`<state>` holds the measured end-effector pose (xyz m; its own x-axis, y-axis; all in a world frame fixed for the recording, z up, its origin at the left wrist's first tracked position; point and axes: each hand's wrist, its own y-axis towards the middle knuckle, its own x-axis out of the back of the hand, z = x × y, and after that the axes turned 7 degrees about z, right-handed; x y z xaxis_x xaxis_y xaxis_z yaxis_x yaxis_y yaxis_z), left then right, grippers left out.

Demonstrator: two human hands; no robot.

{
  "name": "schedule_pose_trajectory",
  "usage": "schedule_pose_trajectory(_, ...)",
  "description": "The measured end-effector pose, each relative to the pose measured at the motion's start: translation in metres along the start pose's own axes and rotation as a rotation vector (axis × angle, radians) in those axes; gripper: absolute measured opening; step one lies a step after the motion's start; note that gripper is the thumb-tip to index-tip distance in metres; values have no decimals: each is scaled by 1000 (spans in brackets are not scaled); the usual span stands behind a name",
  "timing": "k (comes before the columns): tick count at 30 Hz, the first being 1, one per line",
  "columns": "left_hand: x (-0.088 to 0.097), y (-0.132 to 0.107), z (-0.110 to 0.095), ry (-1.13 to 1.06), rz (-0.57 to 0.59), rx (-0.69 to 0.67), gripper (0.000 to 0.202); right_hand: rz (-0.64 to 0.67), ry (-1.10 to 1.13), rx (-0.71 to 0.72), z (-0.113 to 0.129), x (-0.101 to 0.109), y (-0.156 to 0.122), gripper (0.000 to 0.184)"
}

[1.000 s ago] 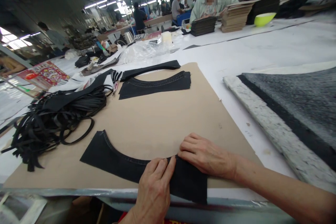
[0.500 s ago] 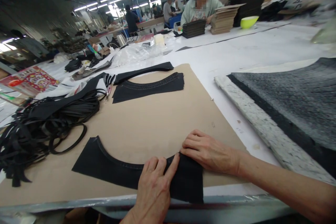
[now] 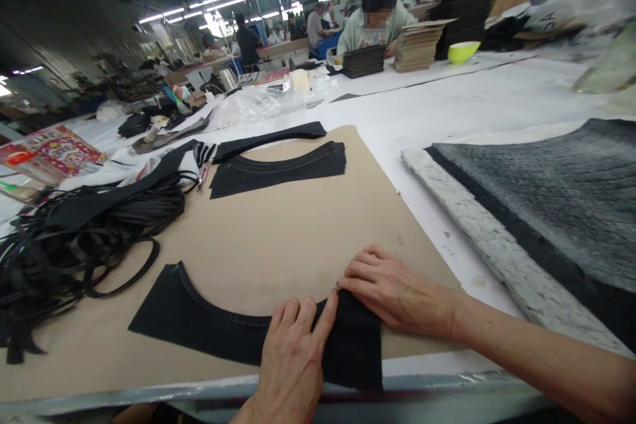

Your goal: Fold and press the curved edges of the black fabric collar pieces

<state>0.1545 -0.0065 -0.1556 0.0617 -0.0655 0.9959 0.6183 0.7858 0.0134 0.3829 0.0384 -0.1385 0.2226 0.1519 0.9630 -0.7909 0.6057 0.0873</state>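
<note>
A black fabric piece [image 3: 213, 334] with a deep curved edge lies on brown paper [image 3: 278, 232] at the table's front. A narrow folded band runs along its curve. My left hand [image 3: 295, 351] rests on the middle of the piece, index finger stretched toward the curved edge, the other fingers lying on the cloth. Fingertips of my right hand [image 3: 392, 288] are closed together on the edge near the right end of the curve, touching my left index fingertip. Just what lies between those fingertips is hidden.
Farther back lie more curved black pieces [image 3: 288, 165]. A heap of black strips [image 3: 99, 225] is at left. Dark grey material [image 3: 546, 179] lies on a speckled pad [image 3: 462, 232] at right. Across the table a person [image 3: 372, 20] bends behind stacked pieces [image 3: 420, 46] and a yellow-green bowl [image 3: 462, 52].
The view has shifted slightly. Both hands keep nearly the same place on the black fabric piece, with the right fingertips still at its curved edge.
</note>
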Motion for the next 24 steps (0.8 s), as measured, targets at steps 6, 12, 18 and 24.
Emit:
schedule_pose_trajectory(6,1,1,0,17,-18,-11,75,-11,-8,15,-2,-4,-2,23)
schedule_pose_trajectory(12,2,2,0,33,-18,-23,76,-6,7,6,-1,-5,-6,25)
schedule_pose_trajectory(18,3,2,1,-87,-46,29,70,-13,87,-60,-1,0,-3,29)
schedule_pose_trajectory(24,6,13,0,-400,-159,50,44,31,156,-103,1,4,4,16)
